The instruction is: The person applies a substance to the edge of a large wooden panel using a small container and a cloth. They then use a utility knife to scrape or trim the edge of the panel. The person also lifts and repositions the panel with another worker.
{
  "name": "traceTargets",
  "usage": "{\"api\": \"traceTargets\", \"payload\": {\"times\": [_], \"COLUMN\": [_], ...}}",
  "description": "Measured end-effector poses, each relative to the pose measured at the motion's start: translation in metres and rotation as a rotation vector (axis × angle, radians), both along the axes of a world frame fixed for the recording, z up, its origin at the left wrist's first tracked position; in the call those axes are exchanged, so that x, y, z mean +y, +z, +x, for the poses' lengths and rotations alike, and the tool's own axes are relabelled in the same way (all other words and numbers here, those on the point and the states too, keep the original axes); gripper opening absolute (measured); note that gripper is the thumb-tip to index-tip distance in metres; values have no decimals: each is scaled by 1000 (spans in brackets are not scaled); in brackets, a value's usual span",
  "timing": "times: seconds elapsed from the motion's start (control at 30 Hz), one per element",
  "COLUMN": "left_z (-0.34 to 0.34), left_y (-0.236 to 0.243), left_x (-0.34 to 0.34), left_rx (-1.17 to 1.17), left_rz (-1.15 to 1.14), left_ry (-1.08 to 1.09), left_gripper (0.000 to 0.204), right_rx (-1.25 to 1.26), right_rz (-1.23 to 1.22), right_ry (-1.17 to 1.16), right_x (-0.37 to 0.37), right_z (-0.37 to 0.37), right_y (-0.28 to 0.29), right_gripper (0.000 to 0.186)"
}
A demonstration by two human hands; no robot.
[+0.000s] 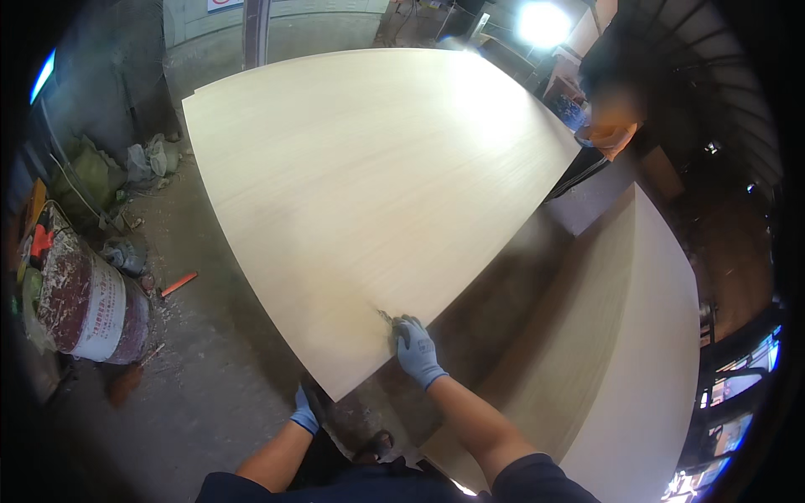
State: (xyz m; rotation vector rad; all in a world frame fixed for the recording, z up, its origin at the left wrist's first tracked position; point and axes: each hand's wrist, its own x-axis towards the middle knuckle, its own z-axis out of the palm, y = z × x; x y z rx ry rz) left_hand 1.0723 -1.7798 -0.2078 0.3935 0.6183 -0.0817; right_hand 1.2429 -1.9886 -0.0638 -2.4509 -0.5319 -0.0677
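A large pale plywood sheet point(369, 193) spreads before me, its near corner pointing toward my body. My right hand point(414, 345), in a light blue glove with a dark palm side, rests at the sheet's near right edge with its fingers curled closed. Just beyond its fingertips is a small dark greenish streak point(384, 316); whether it is a mark in the wood or something held, I cannot make out. My left hand point(308, 409), gloved alike, is low beside the near corner, at the left edge. Its fingers are mostly hidden in shadow.
To the right stands a stack of pale panels point(637, 335). At left are a dark red bucket point(92, 298) with a white label and an orange-handled tool point(179, 283) on the floor. Plastic bags point(149, 159) lie farther back. A person point(616, 117) stands at the far right.
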Motion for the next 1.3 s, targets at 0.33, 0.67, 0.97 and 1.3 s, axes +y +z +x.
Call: {"api": "traceTargets", "payload": {"times": [0.33, 0.67, 0.97, 1.3], "left_z": [74, 96, 138, 178], "left_y": [128, 136, 132, 167], "left_x": [62, 51, 20, 108], "left_rx": [-229, -351, -475, -333], "left_rz": [2000, 2014, 1893, 1989], "left_ry": [-155, -36, 63, -104], "left_gripper": [48, 27, 36, 48], "right_rx": [-15, 14, 6, 409], "right_rz": [329, 1024, 829, 504], "right_ry": [-158, -440, -405, -460], "right_x": [9, -42, -111, -140], "right_z": [86, 198, 253, 171], "right_y": [-7, -62, -88, 38], "right_gripper": [27, 28, 32, 18]}}
